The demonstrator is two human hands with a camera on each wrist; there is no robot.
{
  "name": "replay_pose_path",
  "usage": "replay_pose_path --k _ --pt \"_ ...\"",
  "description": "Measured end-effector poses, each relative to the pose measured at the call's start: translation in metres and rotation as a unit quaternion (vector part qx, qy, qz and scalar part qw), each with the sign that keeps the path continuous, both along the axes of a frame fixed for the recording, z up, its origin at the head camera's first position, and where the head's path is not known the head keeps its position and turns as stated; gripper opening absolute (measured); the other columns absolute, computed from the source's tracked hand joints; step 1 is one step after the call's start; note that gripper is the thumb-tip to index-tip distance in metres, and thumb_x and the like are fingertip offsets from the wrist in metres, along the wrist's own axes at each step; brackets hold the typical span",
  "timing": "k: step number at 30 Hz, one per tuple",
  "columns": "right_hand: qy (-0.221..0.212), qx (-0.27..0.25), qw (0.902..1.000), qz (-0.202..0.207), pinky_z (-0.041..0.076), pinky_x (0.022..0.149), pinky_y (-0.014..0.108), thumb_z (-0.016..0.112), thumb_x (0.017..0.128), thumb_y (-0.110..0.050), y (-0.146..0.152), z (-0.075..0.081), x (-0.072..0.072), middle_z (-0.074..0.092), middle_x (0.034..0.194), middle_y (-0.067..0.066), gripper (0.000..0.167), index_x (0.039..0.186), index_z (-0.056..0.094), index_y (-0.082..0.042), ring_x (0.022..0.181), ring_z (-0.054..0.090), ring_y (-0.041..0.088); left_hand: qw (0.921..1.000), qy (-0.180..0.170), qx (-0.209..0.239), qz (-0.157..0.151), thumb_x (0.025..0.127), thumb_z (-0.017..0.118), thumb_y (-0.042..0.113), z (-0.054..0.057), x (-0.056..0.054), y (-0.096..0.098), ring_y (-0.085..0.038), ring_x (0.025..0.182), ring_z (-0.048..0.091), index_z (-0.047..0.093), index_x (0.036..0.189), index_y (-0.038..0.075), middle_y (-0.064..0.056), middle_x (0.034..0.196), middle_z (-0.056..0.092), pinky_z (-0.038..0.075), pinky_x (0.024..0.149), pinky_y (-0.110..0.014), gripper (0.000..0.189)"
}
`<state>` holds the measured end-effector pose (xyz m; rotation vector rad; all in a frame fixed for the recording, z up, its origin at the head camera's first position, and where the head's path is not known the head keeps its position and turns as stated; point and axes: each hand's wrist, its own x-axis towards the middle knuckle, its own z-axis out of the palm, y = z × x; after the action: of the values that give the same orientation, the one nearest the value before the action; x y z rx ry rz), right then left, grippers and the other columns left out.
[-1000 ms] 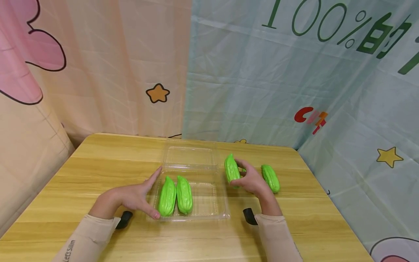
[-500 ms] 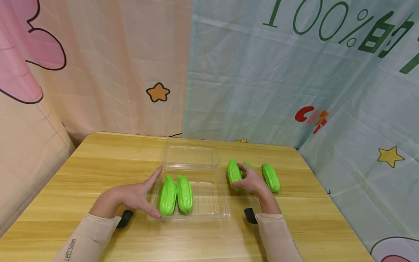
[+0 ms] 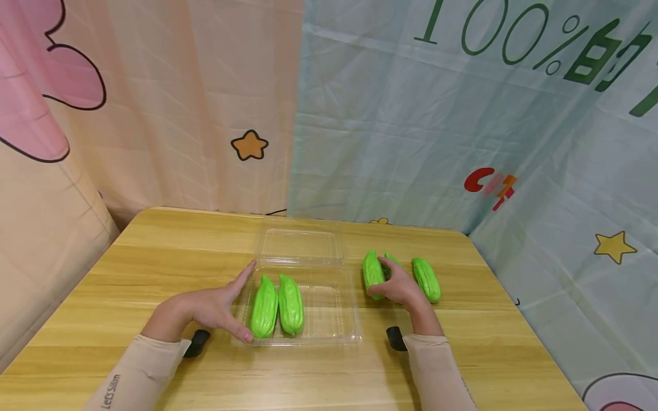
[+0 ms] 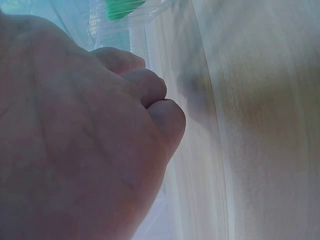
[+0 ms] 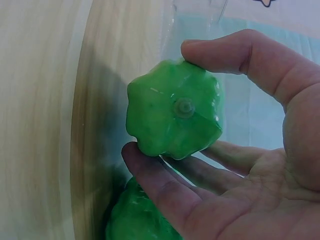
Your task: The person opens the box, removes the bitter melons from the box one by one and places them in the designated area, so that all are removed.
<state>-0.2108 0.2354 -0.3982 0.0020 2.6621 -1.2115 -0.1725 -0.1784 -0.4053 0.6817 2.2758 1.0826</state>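
Observation:
My right hand (image 3: 398,283) holds a bright green ridged bitter melon (image 3: 373,274) upright-slanted, just right of a clear plastic clamshell box (image 3: 329,319). In the right wrist view, the thumb lies on one side of that bitter melon (image 5: 170,112) and the fingers on the other. Beyond the right hand a second bitter melon (image 3: 392,258) is mostly hidden; a third (image 3: 426,279) lies farther right. Two more bitter melons (image 3: 264,308) sit side by side in the box's left half. Spread fingers and thumb of my left hand (image 3: 216,308) rest at the box's left edge.
The box's lid (image 3: 300,245) lies folded back toward the rear of the wooden table (image 3: 169,251). Printed curtains (image 3: 380,142) hang right behind the table and along its sides.
My right hand has moved slightly right and down with the bitter melon, away from the box and toward the other loose ones. My left hand has stayed at the box's left edge.

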Motion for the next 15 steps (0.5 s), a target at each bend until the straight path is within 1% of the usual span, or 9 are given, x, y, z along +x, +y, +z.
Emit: replay_pose_path --k 3,10,15 --pt "0.005 0.007 1.0 -0.003 0.045 0.097 0.05 0.08 0.079 -0.009 0.002 -0.0015 -0.0005 0.035 0.154 0.029 0.094 0.157 0.029 -0.002 0.129 0.048 0.041 1.0 -0.001 -0.001 0.001 0.072 0.092 0.04 -0.0001 -0.0001 0.0003 -0.06 0.141 -0.007 -0.029 0.155 0.014 -0.034 0.159 -0.016 0.006 0.108 -0.076 0.149" --pt "0.012 -0.006 0.9998 -0.013 0.043 0.101 0.052 0.08 0.079 -0.007 0.0061 -0.0034 -0.0005 0.039 0.151 0.031 0.095 0.157 0.027 0.0 0.133 0.045 0.043 1.0 0.002 0.0 -0.001 0.072 0.092 0.04 -0.0012 -0.0001 0.0009 -0.059 0.142 -0.007 -0.028 0.155 0.013 -0.034 0.159 -0.016 0.007 0.109 -0.074 0.149" --pt "0.017 -0.009 0.9997 -0.017 0.041 0.104 0.053 0.08 0.08 -0.007 0.0083 -0.005 -0.0026 0.038 0.151 0.031 0.094 0.157 0.027 0.001 0.136 0.042 0.044 1.0 0.002 0.001 -0.001 0.072 0.092 0.041 -0.0015 -0.0007 0.0009 -0.061 0.141 -0.008 -0.029 0.155 0.014 -0.032 0.16 -0.017 0.005 0.108 -0.076 0.149"
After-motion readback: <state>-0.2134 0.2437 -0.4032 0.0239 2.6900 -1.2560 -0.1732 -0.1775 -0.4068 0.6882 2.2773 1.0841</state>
